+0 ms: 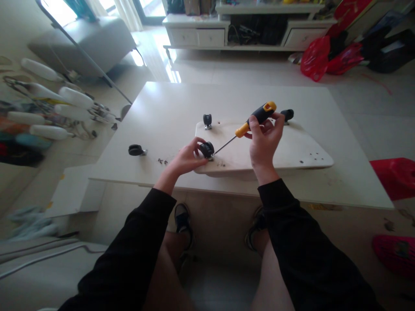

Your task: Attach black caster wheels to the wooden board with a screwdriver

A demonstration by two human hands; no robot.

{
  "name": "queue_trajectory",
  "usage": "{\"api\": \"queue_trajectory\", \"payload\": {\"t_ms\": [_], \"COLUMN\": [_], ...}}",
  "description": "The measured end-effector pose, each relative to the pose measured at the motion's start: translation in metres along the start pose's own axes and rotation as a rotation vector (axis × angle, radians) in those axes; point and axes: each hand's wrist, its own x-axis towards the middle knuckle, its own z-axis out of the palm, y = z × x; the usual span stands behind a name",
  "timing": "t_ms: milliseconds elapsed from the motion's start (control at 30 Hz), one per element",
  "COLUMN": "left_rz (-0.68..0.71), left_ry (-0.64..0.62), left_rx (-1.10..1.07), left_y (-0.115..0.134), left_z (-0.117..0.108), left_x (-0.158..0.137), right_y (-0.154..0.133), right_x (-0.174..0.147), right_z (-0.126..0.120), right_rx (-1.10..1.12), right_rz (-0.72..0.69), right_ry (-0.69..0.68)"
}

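A white board with tapered end (233, 147) lies on the white table (116, 164). My left hand (189, 157) is closed round a black caster wheel (206, 149) at the board's near left corner. In my right hand (266, 138) is a yellow and black screwdriver (254, 119), held tilted, its tip at the caster's metal plate. Two other casters stand at the board's far side, a far left caster (207, 121) and a far right caster (287, 115). A loose caster (136, 150) lies on the table to the left, with several small screws (162, 161) nearby.
Holes (314, 156) show in the board's right end. Beyond the table stands a white cabinet (196, 36). Red bags (316, 58) lie on the floor at the back right, and a white box (76, 190) stands by the table's left end.
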Motion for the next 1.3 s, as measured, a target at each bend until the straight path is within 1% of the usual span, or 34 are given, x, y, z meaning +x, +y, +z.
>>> {"api": "queue_trajectory", "payload": {"t_ms": [267,400,667,833,1033,1300], "left_rz": [0.002,0.002,0.000,0.012,0.004,-0.018], "left_ry": [0.022,0.011,0.018,0.007,-0.019,0.012], "left_rx": [-0.019,-0.048,-0.038,-0.061,-0.058,0.005], "left_y": [-0.0013,-0.0016,-0.0019,-0.0029,-0.0055,-0.0040], "left_z": [0.0018,0.0015,0.0023,0.0020,0.0011,0.0010], "left_x": [0.0014,0.0011,0.0009,0.0015,0.0025,0.0024], "right_y": [0.0013,-0.0003,-0.0063,-0.0051,-0.0041,0.0020], "right_x": [-0.0003,-0.0005,-0.0020,-0.0026,-0.0032,-0.0018], "right_z": [0.0000,0.0017,0.0043,0.0043,0.0046,0.0020], "right_rx": [-0.030,-0.019,-0.018,-0.054,-0.039,-0.066], "right_rz": [-0.004,-0.002,0.011,-0.014,0.006,-0.026], "right_ry": [-0.007,-0.008,-0.005,-0.019,-0.016,-0.053]}}
